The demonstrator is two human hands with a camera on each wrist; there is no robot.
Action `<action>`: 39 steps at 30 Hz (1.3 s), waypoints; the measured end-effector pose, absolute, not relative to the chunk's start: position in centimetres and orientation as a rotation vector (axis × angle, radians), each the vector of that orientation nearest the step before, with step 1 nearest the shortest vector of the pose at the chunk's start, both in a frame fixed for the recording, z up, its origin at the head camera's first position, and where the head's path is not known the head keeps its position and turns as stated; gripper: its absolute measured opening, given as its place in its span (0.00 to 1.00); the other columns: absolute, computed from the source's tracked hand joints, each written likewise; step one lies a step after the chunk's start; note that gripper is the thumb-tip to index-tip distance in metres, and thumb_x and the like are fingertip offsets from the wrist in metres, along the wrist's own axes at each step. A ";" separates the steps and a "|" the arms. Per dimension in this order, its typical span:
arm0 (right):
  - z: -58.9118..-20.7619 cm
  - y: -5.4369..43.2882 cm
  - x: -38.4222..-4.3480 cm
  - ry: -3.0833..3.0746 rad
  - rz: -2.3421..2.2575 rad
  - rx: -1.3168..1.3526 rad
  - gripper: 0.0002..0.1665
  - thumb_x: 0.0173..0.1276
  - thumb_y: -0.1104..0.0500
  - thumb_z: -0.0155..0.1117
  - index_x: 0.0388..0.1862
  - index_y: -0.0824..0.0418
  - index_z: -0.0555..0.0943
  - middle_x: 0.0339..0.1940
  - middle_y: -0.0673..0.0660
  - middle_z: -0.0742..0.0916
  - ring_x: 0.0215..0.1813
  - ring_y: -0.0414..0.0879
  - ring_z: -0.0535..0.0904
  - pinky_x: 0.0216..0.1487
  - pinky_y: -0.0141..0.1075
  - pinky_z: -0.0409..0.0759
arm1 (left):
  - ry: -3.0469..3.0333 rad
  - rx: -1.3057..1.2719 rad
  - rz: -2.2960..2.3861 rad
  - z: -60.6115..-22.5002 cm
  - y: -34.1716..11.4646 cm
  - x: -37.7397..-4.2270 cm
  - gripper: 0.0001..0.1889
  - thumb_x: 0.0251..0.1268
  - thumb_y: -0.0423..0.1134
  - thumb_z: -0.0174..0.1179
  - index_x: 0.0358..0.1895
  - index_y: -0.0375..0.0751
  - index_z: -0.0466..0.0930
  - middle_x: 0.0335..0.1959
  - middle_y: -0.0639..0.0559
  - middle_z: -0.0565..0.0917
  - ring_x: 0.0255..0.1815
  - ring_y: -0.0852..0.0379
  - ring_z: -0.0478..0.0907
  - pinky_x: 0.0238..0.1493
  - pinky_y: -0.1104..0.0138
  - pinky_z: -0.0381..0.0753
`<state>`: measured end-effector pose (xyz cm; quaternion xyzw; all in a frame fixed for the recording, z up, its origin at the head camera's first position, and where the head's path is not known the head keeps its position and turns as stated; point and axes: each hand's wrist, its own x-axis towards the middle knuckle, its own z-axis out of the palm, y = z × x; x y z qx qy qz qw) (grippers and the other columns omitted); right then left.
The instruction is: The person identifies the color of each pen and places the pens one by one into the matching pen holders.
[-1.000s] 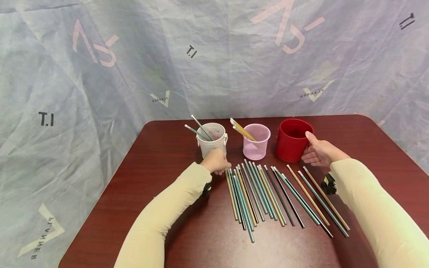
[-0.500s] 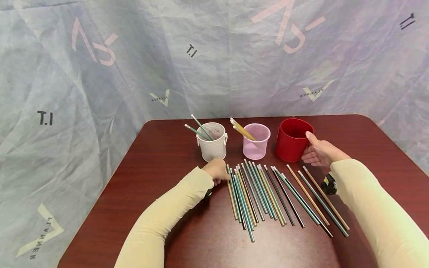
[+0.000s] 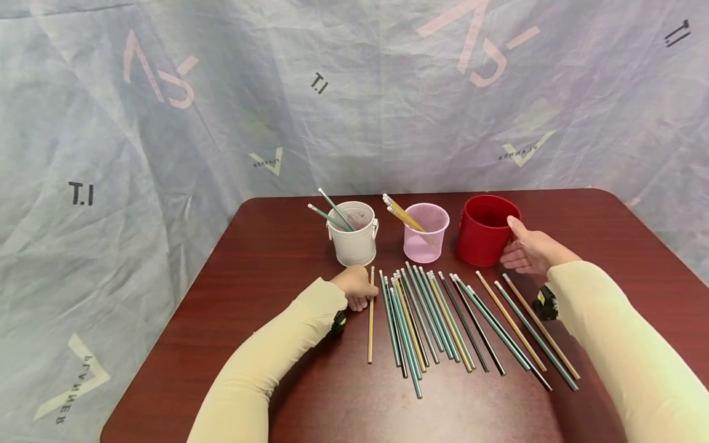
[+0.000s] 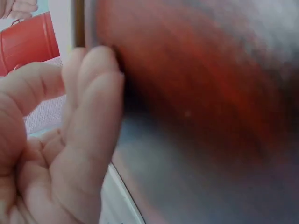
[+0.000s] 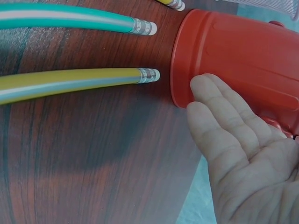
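Left hand (image 3: pixel 354 288): fingers and thumb nearly together, pinching one yellow pencil (image 3: pixel 370 332) near its eraser end.
Right hand (image 3: pixel 528 249): fingers extended, palm open, fingertips against the red bucket (image 3: pixel 477 243); not gripping it.
Yellow pencil: just left of the row of pencils (image 3: pixel 451 322), in front of the white bucket (image 3: pixel 354 247); eraser end away from the person, near end blunt-looking. Whether it is fully clear of the table (image 3: pixel 266 246), cannot tell.
Handling, judged: light, stiff, hardly fragile; painted shaft probably slick, apt to roll or swing if held loosely.
Best hold, judged: thumb and finger across the shaft, just below the eraser for upright carrying, nearer the middle for balance.
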<state>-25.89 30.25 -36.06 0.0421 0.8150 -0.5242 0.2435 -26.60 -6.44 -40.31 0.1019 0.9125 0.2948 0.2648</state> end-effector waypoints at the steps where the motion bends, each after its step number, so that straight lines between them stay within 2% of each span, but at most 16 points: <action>1: -36.1 30.2 -25.9 2.229 -1.432 0.119 0.59 0.71 0.32 0.14 0.64 0.90 0.49 0.63 0.82 0.64 0.65 0.72 0.64 0.65 0.57 0.61 | 2.439 0.254 0.840 -40.3 -6.5 -26.6 0.16 0.60 0.30 0.53 0.13 0.35 0.75 0.07 0.50 0.74 0.07 0.60 0.72 0.14 0.69 0.78; 5: -36.2 30.2 -25.9 2.237 -1.433 0.134 0.60 0.70 0.30 0.14 0.64 0.90 0.49 0.62 0.82 0.66 0.64 0.70 0.66 0.65 0.58 0.63 | 2.323 0.182 1.047 -39.8 -6.7 -26.4 0.10 0.60 0.29 0.52 0.20 0.37 0.73 0.13 0.49 0.75 0.11 0.59 0.73 0.15 0.70 0.77; 9: -36.2 30.3 -26.0 2.241 -1.429 0.135 0.61 0.70 0.30 0.14 0.64 0.90 0.50 0.62 0.82 0.67 0.64 0.70 0.67 0.65 0.58 0.63 | 2.163 0.138 1.345 -39.1 -6.9 -26.2 0.02 0.61 0.26 0.50 0.32 0.33 0.72 0.20 0.47 0.76 0.16 0.57 0.76 0.17 0.70 0.77; 13: -36.3 30.4 -26.1 2.240 -1.425 0.129 0.60 0.70 0.31 0.14 0.64 0.90 0.49 0.63 0.82 0.66 0.64 0.71 0.65 0.65 0.57 0.62 | 2.064 0.123 1.604 -38.3 -7.3 -26.1 0.07 0.62 0.25 0.50 0.43 0.31 0.69 0.26 0.45 0.79 0.18 0.57 0.78 0.18 0.69 0.77; 16: -36.3 30.4 -26.1 2.245 -1.427 0.131 0.60 0.70 0.30 0.15 0.64 0.90 0.50 0.63 0.82 0.66 0.64 0.71 0.65 0.65 0.57 0.62 | 2.031 0.106 1.769 -37.5 -7.6 -25.9 0.09 0.62 0.24 0.52 0.45 0.29 0.69 0.27 0.47 0.81 0.20 0.57 0.79 0.20 0.68 0.79; 21: -36.2 30.2 -26.0 2.245 -1.431 0.135 0.61 0.70 0.29 0.15 0.64 0.90 0.50 0.63 0.82 0.66 0.65 0.71 0.65 0.65 0.57 0.61 | 1.958 0.107 2.138 -35.8 -8.1 -25.7 0.15 0.61 0.21 0.54 0.51 0.19 0.69 0.28 0.53 0.80 0.24 0.60 0.80 0.27 0.66 0.83; 23: -36.2 30.2 -26.1 2.242 -1.432 0.132 0.61 0.70 0.30 0.15 0.64 0.90 0.49 0.63 0.82 0.65 0.65 0.71 0.64 0.65 0.57 0.61 | 1.913 0.102 2.305 -35.1 -8.1 -25.8 0.13 0.61 0.20 0.54 0.49 0.20 0.71 0.28 0.53 0.78 0.24 0.61 0.80 0.27 0.68 0.83; 26: -36.1 30.2 -26.1 2.241 -1.435 0.133 0.60 0.71 0.30 0.15 0.64 0.90 0.49 0.63 0.82 0.65 0.65 0.71 0.64 0.65 0.57 0.61 | 1.832 0.095 2.534 -34.0 -8.0 -25.9 0.07 0.62 0.19 0.55 0.41 0.29 0.74 0.27 0.52 0.77 0.23 0.62 0.80 0.26 0.71 0.82; 29: -36.1 30.2 -26.1 2.236 -1.436 0.130 0.59 0.71 0.31 0.15 0.65 0.90 0.49 0.63 0.82 0.65 0.65 0.71 0.64 0.65 0.57 0.61 | 1.687 0.109 2.751 -32.8 -7.8 -25.9 0.10 0.62 0.18 0.53 0.35 0.38 0.74 0.26 0.51 0.77 0.22 0.62 0.80 0.25 0.71 0.82; 39: -36.2 30.4 -26.0 2.235 -1.435 0.129 0.59 0.71 0.31 0.13 0.64 0.90 0.49 0.63 0.82 0.64 0.65 0.71 0.64 0.65 0.57 0.61 | 1.401 0.270 3.123 -27.9 -5.7 -26.5 0.12 0.62 0.17 0.54 0.32 0.40 0.73 0.25 0.48 0.78 0.23 0.58 0.82 0.28 0.70 0.82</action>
